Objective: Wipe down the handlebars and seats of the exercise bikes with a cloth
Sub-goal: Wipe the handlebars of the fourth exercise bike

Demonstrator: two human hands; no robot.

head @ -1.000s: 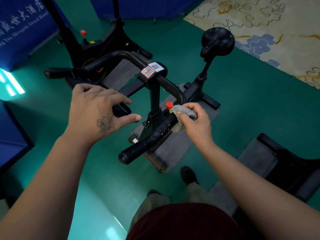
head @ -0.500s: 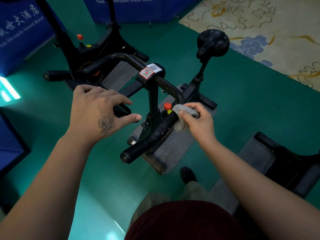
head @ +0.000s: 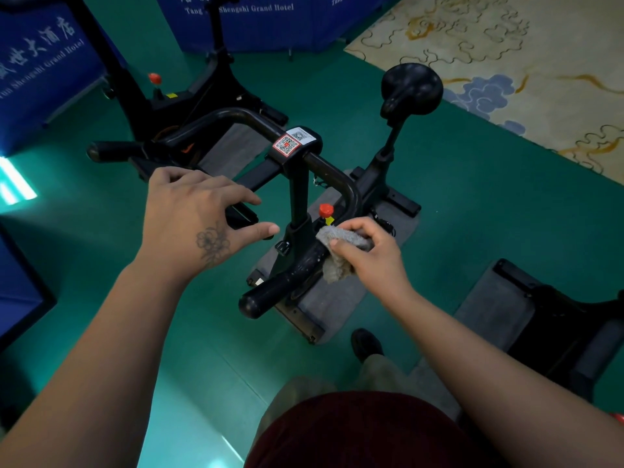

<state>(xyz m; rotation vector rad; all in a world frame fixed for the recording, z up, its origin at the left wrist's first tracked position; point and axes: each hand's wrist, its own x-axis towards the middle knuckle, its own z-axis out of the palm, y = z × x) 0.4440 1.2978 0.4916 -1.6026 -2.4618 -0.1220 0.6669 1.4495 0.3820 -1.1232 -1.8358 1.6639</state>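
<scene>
Black bike on a green floor

Black handlebars (head: 304, 265) and seat (head: 410, 87), grey cloth (head: 337, 255), red knob (head: 326, 209); cream carpet (head: 506, 45) with gold and blue swirls upper right; blue banners (head: 40, 62) upper left.

Dim, teal-tinted room light. Bright white glare patch on glossy green floor (head: 489, 211) at left edge, fainter sheen at bottom centre. Black exercise bike frame (head: 299, 197) underexposed, detail lost. Wide-angle bowing toward edges. Soft focus overall, slight compression smear.
</scene>
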